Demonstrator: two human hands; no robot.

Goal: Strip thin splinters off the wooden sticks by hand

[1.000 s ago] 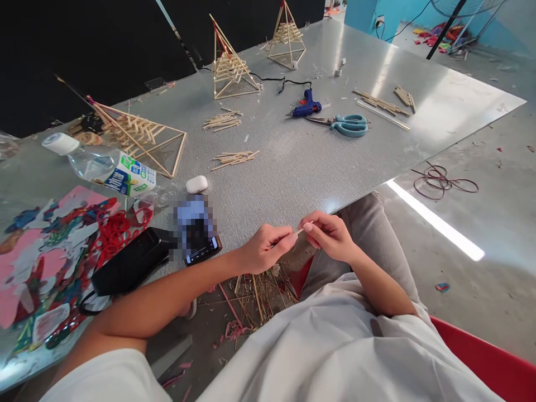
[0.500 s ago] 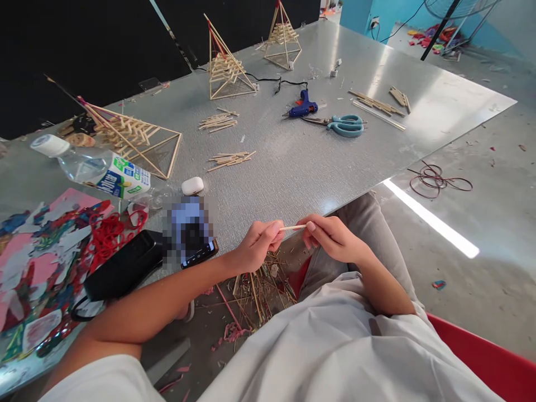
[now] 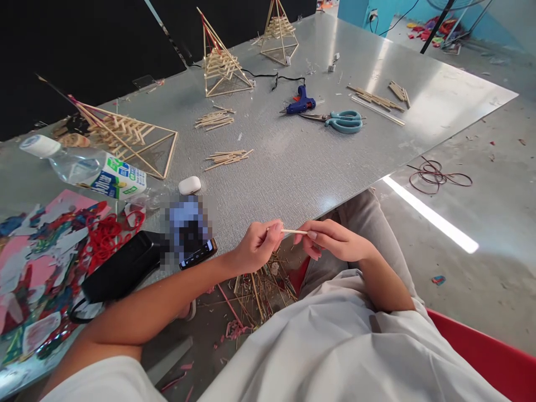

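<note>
A short thin wooden stick (image 3: 294,231) spans the gap between my hands, just off the table's near edge. My left hand (image 3: 262,245) is closed around its left end. My right hand (image 3: 335,239) pinches the other end between thumb and fingers, with its lower fingers loosely curled. Two small piles of similar sticks lie on the table: a nearer pile (image 3: 228,158) and a farther pile (image 3: 214,119). Three stick pyramids stand or lean beyond them: a left pyramid (image 3: 125,137), a middle pyramid (image 3: 224,64) and a far pyramid (image 3: 280,33).
A blue glue gun (image 3: 302,103) and blue-handled scissors (image 3: 345,121) lie mid-table. More sticks (image 3: 374,97) are at the right. On the left are a bottle (image 3: 90,167), a white case (image 3: 190,185), a phone (image 3: 191,234), a black pouch (image 3: 121,265) and colourful scraps (image 3: 46,245).
My right hand has shifted its fingers on the stick, now flatter with the lower fingers more extended. The stick tilts slightly differently. My left hand keeps its grip; the camera view has shifted slightly.
</note>
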